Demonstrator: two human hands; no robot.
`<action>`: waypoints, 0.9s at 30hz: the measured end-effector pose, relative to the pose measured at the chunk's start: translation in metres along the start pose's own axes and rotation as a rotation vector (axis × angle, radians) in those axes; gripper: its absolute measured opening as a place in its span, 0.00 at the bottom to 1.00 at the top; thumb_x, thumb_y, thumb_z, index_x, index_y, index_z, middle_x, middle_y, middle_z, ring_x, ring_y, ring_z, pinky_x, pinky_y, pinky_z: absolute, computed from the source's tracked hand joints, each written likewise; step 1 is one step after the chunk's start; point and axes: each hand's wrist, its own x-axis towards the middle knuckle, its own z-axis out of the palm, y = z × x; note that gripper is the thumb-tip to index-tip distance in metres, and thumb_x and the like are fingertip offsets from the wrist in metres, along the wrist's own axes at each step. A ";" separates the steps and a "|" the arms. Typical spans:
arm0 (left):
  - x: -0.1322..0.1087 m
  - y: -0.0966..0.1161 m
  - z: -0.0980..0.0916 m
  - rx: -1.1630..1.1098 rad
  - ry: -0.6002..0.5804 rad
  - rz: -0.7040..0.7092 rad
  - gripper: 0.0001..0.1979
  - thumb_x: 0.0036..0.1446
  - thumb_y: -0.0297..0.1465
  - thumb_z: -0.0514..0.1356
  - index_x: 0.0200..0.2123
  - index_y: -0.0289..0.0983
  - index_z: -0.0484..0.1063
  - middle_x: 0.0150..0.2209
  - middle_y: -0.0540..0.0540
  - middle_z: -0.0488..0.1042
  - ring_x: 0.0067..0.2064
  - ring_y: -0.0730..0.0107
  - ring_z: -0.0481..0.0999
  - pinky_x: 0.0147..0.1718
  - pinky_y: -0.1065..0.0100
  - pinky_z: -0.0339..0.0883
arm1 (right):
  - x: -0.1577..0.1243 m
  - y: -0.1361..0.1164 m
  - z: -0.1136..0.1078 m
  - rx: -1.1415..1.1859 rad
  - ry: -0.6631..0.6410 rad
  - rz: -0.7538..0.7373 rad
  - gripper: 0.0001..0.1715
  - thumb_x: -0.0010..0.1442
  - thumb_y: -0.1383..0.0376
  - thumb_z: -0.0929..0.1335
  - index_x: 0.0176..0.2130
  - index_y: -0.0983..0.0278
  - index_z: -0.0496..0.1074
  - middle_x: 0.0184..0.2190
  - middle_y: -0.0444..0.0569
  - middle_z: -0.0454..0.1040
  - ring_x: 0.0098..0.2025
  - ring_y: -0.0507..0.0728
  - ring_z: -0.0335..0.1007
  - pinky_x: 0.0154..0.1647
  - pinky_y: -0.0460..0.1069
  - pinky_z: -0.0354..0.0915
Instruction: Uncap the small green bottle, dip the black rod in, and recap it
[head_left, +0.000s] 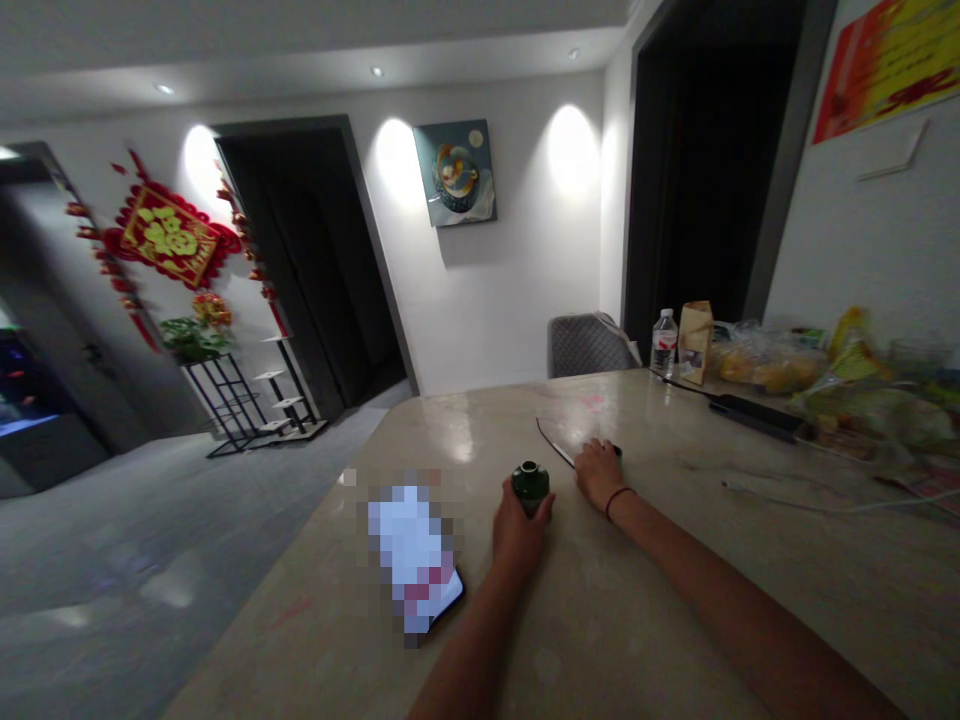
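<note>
A small dark green vase with a narrow round mouth stands upright on the table. My left hand is wrapped round its lower part, thumb and fingers on either side. To the right, my right hand rests low on the tabletop with its fingers bent over a slim, long object. That object has a pale strip and a thin, dark, curved tip pointing away to the left. A dark end shows beyond my fingers; its exact kind I cannot make out. A lit phone, its screen blurred out, lies left of my left hand.
The stone-topped table carries a water bottle, a paper bag, a black power strip, a pale cable and plastic bags of food on the right. A grey chair stands at the far edge.
</note>
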 end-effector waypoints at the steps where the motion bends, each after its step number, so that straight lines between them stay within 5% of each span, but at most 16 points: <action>1: 0.000 0.001 0.000 0.001 -0.003 -0.004 0.26 0.47 0.42 0.57 0.48 0.38 0.57 0.42 0.42 0.70 0.42 0.64 0.70 0.40 0.67 0.60 | 0.000 0.000 -0.003 -0.003 -0.003 0.014 0.14 0.53 0.71 0.60 0.34 0.69 0.74 0.38 0.61 0.71 0.46 0.62 0.59 0.48 0.56 0.48; 10: 0.000 0.002 -0.001 0.002 -0.013 -0.014 0.27 0.47 0.43 0.57 0.48 0.37 0.56 0.42 0.42 0.70 0.42 0.63 0.70 0.40 0.68 0.60 | 0.008 0.010 -0.064 0.258 0.231 0.215 0.11 0.53 0.64 0.62 0.32 0.67 0.71 0.31 0.54 0.73 0.37 0.57 0.66 0.36 0.50 0.57; 16: 0.000 0.001 -0.001 -0.006 -0.018 -0.035 0.29 0.46 0.43 0.57 0.49 0.37 0.56 0.42 0.41 0.71 0.42 0.63 0.71 0.40 0.67 0.60 | 0.004 0.004 -0.105 0.935 0.456 -0.004 0.13 0.53 0.59 0.63 0.33 0.66 0.70 0.30 0.49 0.74 0.30 0.52 0.68 0.32 0.46 0.63; 21: 0.000 0.001 -0.001 -0.006 -0.016 -0.014 0.28 0.47 0.43 0.57 0.49 0.37 0.56 0.42 0.41 0.71 0.42 0.63 0.71 0.39 0.67 0.60 | -0.004 -0.017 -0.106 1.073 0.502 -0.142 0.12 0.53 0.60 0.64 0.33 0.66 0.70 0.30 0.49 0.74 0.31 0.52 0.69 0.34 0.47 0.64; 27: 0.001 -0.001 0.000 -0.003 -0.008 0.003 0.27 0.47 0.43 0.56 0.48 0.38 0.56 0.42 0.42 0.71 0.41 0.64 0.71 0.38 0.68 0.60 | -0.001 -0.030 -0.084 0.937 0.393 -0.204 0.13 0.53 0.60 0.64 0.34 0.65 0.72 0.31 0.48 0.75 0.33 0.52 0.69 0.37 0.47 0.63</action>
